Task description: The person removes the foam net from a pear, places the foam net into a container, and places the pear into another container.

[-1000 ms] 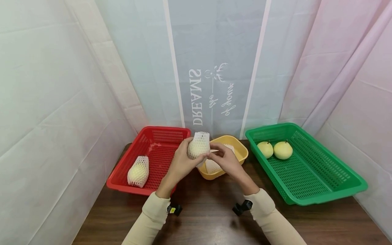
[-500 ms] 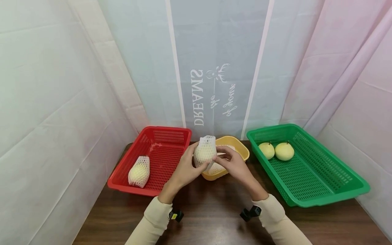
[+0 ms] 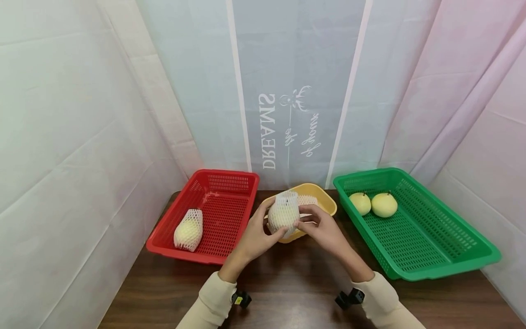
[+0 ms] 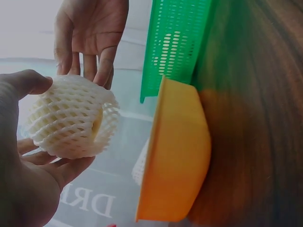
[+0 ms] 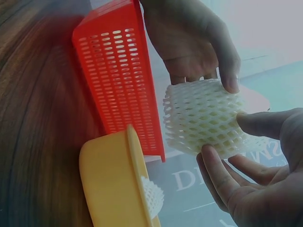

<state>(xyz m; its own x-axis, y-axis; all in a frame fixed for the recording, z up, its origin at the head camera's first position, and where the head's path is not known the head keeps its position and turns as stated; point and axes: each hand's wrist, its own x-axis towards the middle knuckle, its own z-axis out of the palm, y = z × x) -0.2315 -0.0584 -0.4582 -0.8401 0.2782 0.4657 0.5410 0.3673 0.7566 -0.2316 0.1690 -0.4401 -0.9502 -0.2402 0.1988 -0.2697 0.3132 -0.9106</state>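
Note:
A pale pear in a white foam net [image 3: 284,215] is held up over the near part of the yellow basin [image 3: 327,204]. My left hand [image 3: 255,238] grips it from the left, thumb on the near side and fingers round the far side. From the right, my right hand [image 3: 327,232] pinches the net; in the right wrist view its thumb and fingertips press on the mesh [image 5: 203,116]. Through the net's open end in the left wrist view, a bit of yellow pear skin [image 4: 97,124] shows. More white foam netting [image 3: 307,200] lies in the basin, partly hidden by the held pear.
On the left stands a red basket [image 3: 223,219] with one netted pear [image 3: 189,230] in it. A green basket [image 3: 415,242] on the right holds two bare pears, one [image 3: 384,205] beside the other [image 3: 360,203]. Curtains close off the back and sides of the wooden table [image 3: 287,292].
Both hands have moved a little right and nearer with the netted pear, lowering it in the head view. The right hand's fingers stay at its right side. The baskets' contents are the same.

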